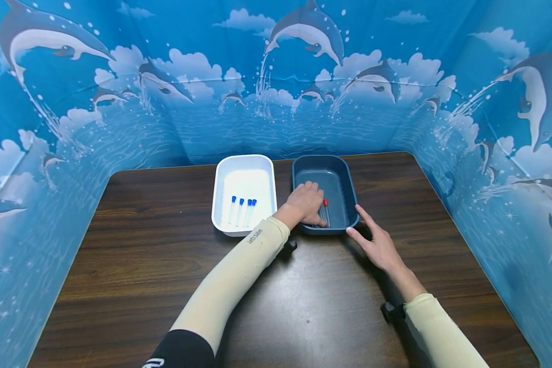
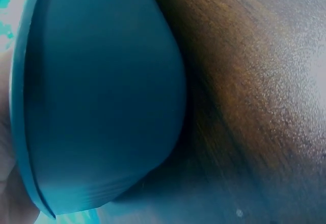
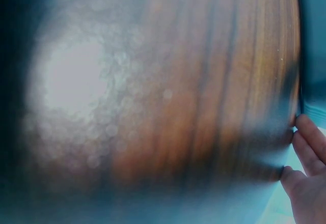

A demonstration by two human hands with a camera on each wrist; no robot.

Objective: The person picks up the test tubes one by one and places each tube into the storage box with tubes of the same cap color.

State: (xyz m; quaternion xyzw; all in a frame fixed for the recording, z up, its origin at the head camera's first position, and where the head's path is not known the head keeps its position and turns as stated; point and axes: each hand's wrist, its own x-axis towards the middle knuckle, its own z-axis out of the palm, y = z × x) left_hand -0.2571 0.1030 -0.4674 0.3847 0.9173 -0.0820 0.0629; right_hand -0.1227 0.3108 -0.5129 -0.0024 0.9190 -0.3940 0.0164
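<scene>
My left hand [image 1: 307, 203] reaches over the near left part of a dark blue tray [image 1: 333, 176], palm down. Beside its thumb lie slim clear tubes, one with a red cap [image 1: 325, 203]. Its fingertips are hidden, so I cannot tell whether they pinch a tube. The left wrist view shows mostly the tray's outer wall [image 2: 102, 91], with a bit of the hand at the left edge. My right hand [image 1: 381, 249] touches the tray's near right corner with extended thumb and forefinger. In the right wrist view the right hand's fingers [image 3: 308, 147] show beside the tray.
To the left stands a white tray [image 1: 246, 179], holding several clear tubes with blue caps [image 1: 242, 201]. Both trays sit near the far edge of a dark wooden table [image 1: 165, 245]. A dolphin-print curtain [image 1: 202, 128] surrounds its back and sides.
</scene>
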